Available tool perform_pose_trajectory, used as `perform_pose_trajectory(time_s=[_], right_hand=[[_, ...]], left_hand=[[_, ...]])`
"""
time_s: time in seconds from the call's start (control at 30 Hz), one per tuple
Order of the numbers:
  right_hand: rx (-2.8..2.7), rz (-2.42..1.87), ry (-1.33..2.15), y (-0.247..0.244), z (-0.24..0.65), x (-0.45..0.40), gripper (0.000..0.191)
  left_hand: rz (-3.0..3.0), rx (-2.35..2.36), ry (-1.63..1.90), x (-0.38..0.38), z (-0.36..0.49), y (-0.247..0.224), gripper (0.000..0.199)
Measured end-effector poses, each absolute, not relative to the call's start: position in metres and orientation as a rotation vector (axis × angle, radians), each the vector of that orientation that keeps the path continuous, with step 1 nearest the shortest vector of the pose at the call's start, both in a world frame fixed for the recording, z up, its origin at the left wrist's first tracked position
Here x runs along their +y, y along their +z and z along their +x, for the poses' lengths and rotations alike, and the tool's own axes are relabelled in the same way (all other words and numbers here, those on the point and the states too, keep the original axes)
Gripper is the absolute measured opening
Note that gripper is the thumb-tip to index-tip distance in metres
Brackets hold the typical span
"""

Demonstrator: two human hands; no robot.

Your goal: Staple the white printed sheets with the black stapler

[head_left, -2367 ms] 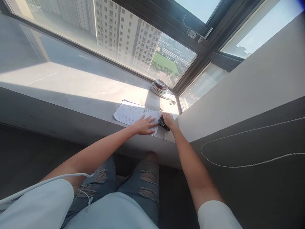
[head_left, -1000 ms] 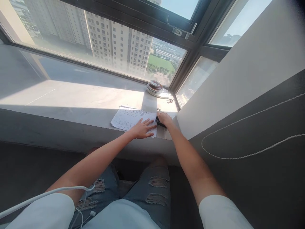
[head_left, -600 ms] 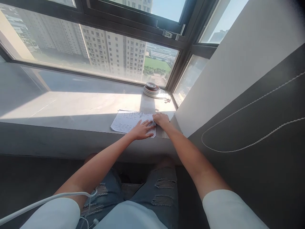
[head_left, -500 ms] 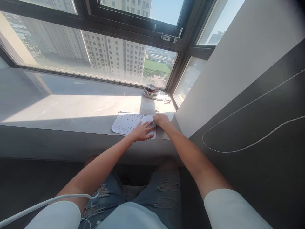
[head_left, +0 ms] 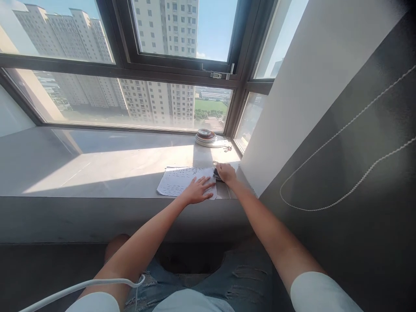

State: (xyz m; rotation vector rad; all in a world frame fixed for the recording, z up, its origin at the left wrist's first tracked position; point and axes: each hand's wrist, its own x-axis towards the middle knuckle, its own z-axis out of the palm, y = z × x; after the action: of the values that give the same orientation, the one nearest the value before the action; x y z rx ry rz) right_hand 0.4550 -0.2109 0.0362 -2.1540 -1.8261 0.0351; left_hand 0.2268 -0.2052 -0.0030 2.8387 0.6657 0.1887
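Sheets of paper (head_left: 177, 180) covered with handwriting lie on the window sill (head_left: 107, 182) near its front edge. My left hand (head_left: 197, 190) rests flat on the right part of the paper, fingers spread. At the paper's right edge, my right hand (head_left: 226, 173) is closed around a small black object (head_left: 217, 173), which looks like a stapler. Much of that object is hidden by the fingers.
A stack of round plate-like items (head_left: 206, 138) stands at the back of the sill by the window corner, with small metal pieces (head_left: 228, 148) beside it. A beaded cord (head_left: 308, 210) hangs at the right wall. A white cable (head_left: 84, 284) crosses my left arm.
The camera view has tilted up. My right hand has shifted slightly right, off the paper's edge, and the black object now shows. My left hand stays on the paper.
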Motion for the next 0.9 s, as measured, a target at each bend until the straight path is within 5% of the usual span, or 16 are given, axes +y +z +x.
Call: perform_pose_trajectory(time_s=[0.3, 0.57, 0.67, 0.8, 0.9], right_hand=[[-1.816, -1.67, 0.19, -0.003, 0.509, -0.259, 0.034], [-1.248, -1.824, -0.028, -0.001, 0.486, -0.254, 0.031], [-1.107, -1.87, -0.051, 0.013, 0.452, -0.247, 0.033], [-1.373, -1.947, 0.083, 0.019, 0.396, -0.229, 0.028], [-1.509, -1.982, 0.206, 0.014, 0.365, -0.213, 0.025]], left_hand=[[2.825, 0.722, 0.179, -0.204, 0.228, -0.006, 0.068], [2.753, 0.774, 0.137, -0.205, 0.238, -0.005, 0.073], [2.665, 0.864, 0.417, -0.207, 0.239, -0.001, 0.077], [2.462, 1.148, 0.998, -0.184, 0.197, 0.013, 0.058], [2.392, 1.614, 0.902, -0.146, 0.119, 0.017, 0.054]])
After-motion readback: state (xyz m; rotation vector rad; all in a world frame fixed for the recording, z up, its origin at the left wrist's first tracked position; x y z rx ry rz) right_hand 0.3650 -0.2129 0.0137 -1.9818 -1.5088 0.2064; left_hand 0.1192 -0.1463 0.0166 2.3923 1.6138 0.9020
